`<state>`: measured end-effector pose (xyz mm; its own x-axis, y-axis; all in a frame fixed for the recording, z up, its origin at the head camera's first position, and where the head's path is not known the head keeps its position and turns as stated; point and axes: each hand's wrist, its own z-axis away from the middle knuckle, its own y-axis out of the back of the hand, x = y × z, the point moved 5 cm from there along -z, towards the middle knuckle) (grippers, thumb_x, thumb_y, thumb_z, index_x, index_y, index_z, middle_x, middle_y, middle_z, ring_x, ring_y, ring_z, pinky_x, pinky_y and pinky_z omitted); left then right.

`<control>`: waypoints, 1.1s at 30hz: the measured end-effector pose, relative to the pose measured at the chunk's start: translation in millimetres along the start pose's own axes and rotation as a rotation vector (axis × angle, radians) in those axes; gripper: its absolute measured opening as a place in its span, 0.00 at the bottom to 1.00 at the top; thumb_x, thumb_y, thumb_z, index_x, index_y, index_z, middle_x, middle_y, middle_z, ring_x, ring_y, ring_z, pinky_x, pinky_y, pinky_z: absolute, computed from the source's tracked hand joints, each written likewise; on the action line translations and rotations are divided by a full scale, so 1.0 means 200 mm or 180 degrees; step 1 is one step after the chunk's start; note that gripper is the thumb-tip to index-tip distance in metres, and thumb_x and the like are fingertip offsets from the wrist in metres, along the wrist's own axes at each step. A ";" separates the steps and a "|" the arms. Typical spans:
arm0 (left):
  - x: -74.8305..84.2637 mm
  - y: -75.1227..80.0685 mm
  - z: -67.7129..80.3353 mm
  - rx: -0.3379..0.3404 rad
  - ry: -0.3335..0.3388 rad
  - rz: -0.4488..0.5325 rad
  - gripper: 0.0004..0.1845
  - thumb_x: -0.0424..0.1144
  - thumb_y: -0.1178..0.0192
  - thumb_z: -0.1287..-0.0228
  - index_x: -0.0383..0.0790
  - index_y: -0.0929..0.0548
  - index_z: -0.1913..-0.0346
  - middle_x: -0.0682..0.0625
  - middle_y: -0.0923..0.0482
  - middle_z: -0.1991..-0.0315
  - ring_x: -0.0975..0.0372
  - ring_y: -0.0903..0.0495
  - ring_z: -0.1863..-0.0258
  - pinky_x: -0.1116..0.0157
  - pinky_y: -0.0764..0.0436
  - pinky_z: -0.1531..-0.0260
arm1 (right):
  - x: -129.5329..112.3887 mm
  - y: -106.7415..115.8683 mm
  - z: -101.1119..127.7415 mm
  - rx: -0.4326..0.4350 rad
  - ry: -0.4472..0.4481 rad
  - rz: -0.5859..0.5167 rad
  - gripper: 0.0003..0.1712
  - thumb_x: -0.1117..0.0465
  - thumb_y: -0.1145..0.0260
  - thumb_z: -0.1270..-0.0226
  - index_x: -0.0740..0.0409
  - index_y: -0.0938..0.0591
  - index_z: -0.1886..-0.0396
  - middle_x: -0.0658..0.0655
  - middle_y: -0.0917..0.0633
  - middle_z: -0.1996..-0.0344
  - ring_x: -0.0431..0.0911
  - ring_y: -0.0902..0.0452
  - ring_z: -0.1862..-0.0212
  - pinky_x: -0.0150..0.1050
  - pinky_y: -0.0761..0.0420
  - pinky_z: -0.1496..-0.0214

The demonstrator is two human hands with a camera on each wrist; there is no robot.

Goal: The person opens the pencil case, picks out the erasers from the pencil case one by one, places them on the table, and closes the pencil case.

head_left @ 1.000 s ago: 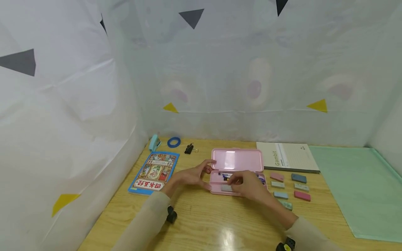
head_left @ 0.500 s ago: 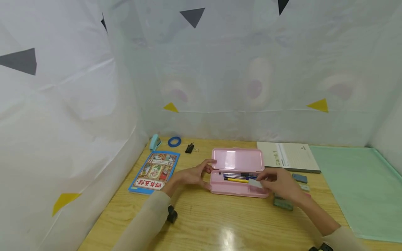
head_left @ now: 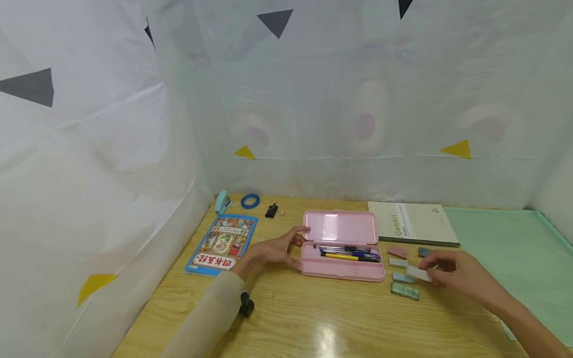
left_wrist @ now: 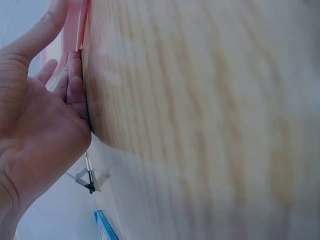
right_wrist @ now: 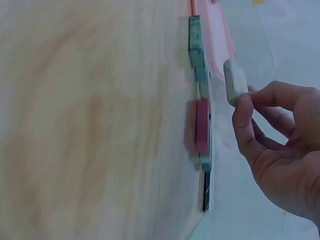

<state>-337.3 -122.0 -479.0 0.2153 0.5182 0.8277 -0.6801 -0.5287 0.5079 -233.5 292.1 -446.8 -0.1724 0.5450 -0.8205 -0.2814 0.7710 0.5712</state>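
Observation:
An open pink pencil case (head_left: pixel 342 271) lies mid-table with several pens (head_left: pixel 349 253) in its tray. My left hand (head_left: pixel 293 248) rests against the case's left end, fingers straight along its side and thumb near the lid corner; the left wrist view shows this left hand (left_wrist: pixel 60 95) flat against the pink case (left_wrist: pixel 75 30). To the right, my right hand (head_left: pixel 433 272) pinches a small grey eraser (head_left: pixel 418 273) just above a group of several coloured erasers (head_left: pixel 405 291). In the right wrist view the grey eraser (right_wrist: pixel 234 82) sits at the tips of my right hand (right_wrist: pixel 245 97), clear of the table.
A Gambit notebook (head_left: pixel 414 223) lies behind the erasers, a green mat (head_left: pixel 506 248) at far right. A blue picture book (head_left: pixel 222 243), stapler (head_left: pixel 221 202), blue tape ring (head_left: pixel 249 201) and binder clip (head_left: pixel 270 211) lie at the left. White sheeting walls the table on three sides.
My right hand has lifted the grey eraser out of the pencil case and carried it right, over the group of erasers. The left hand has stayed at the case.

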 end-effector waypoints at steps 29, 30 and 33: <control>0.01 -0.01 -0.01 -0.0018 0.0028 0.0012 0.55 0.40 0.22 0.40 0.60 0.49 0.19 0.49 0.34 0.34 0.56 0.35 0.31 0.52 0.38 0.26 | 0.07 0.10 0.10 0.0015 0.0408 0.0688 0.06 0.63 0.33 0.24 0.53 0.14 0.53 0.44 0.14 0.64 0.34 0.21 0.65 0.34 0.23 0.69; 0.00 -0.01 -0.01 -0.0008 0.0045 0.0002 0.55 0.41 0.22 0.40 0.60 0.49 0.19 0.49 0.34 0.34 0.56 0.35 0.31 0.52 0.38 0.26 | 0.06 0.10 0.09 0.0040 0.0375 0.0662 0.07 0.62 0.33 0.24 0.54 0.14 0.52 0.46 0.14 0.63 0.35 0.21 0.64 0.35 0.22 0.68; 0.01 0.00 0.01 0.0009 0.0019 -0.0020 0.55 0.40 0.22 0.40 0.59 0.49 0.19 0.49 0.33 0.34 0.56 0.35 0.31 0.52 0.38 0.26 | 0.03 0.10 0.04 0.0081 0.0181 0.0514 0.11 0.59 0.34 0.23 0.57 0.15 0.47 0.50 0.14 0.59 0.37 0.20 0.61 0.35 0.20 0.64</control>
<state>-335.9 -121.9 -477.7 0.2154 0.5255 0.8231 -0.6768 -0.5273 0.5137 -232.7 312.8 -440.2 -0.2668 0.6434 -0.7176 -0.2218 0.6835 0.6954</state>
